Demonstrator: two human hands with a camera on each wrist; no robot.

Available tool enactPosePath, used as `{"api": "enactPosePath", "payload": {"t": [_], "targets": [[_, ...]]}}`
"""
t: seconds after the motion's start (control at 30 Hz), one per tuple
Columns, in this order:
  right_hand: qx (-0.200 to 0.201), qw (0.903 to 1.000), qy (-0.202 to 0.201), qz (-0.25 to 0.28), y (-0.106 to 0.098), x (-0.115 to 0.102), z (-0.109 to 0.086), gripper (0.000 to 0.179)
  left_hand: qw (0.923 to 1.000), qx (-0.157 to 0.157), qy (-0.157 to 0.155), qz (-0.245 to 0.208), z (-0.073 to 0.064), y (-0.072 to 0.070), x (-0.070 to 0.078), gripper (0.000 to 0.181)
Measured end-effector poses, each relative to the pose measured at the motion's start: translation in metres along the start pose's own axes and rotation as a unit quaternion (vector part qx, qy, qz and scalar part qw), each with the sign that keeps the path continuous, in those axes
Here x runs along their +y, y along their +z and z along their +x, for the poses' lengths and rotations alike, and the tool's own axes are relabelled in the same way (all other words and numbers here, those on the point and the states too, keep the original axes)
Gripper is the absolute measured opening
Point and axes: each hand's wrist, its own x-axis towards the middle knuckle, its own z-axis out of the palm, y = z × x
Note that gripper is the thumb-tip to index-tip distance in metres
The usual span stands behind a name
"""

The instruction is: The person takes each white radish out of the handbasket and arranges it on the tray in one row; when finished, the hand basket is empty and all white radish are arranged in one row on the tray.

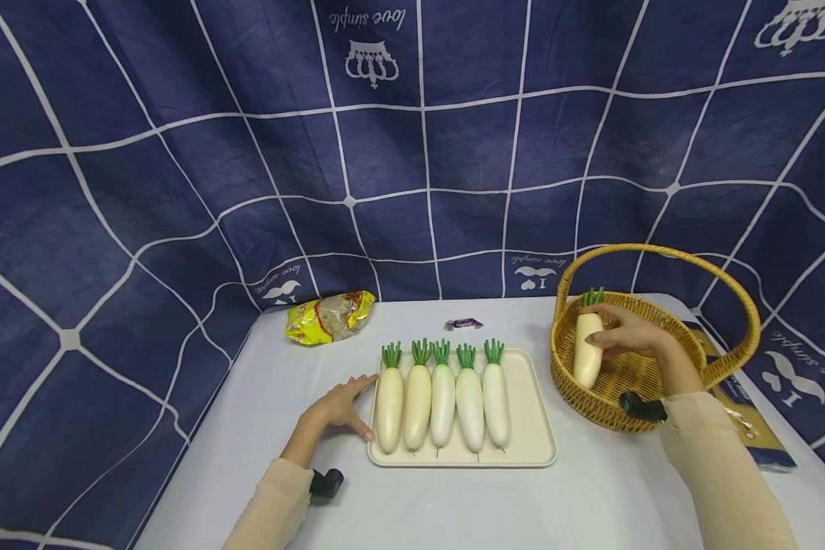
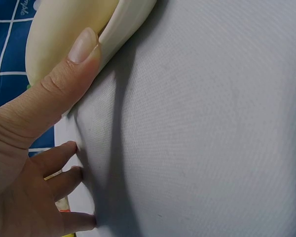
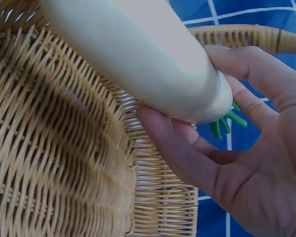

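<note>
In my right hand (image 1: 629,332) I grip a white radish (image 1: 587,351) near its green-stemmed end, the thumb and fingers round its sides. It is inside the wicker basket (image 1: 571,397), by the left wall; the right wrist view shows the radish (image 3: 153,64) above the woven bottom. My left hand (image 1: 340,405) touches the left edge of a cream tray (image 1: 529,443), fingers spread and thumb by the tray's rim. Several white radishes (image 1: 442,405) lie side by side on that tray, green stems pointing away from me. The left thumb (image 2: 64,79) overlaps the nearest radish in the left wrist view.
A yellow snack bag (image 1: 330,317) lies at the back left, and a purple-wrapped candy (image 1: 464,325) is behind the tray. Under the basket's right side a dark blue and gold package (image 1: 749,420) sticks out. The basket's tall handle (image 1: 660,250) arches over it. A blue curtain (image 1: 467,153) hangs behind.
</note>
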Motion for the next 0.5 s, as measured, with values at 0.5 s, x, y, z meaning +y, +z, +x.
{"api": "enactPosePath", "payload": {"t": [0.5], "targets": [[0.075,0.9946,-0.057,-0.044,0.003,-0.023,-0.022,0.066,1.0,-0.002,-0.002,-0.004,0.0,0.0,0.0,0.114]]}}
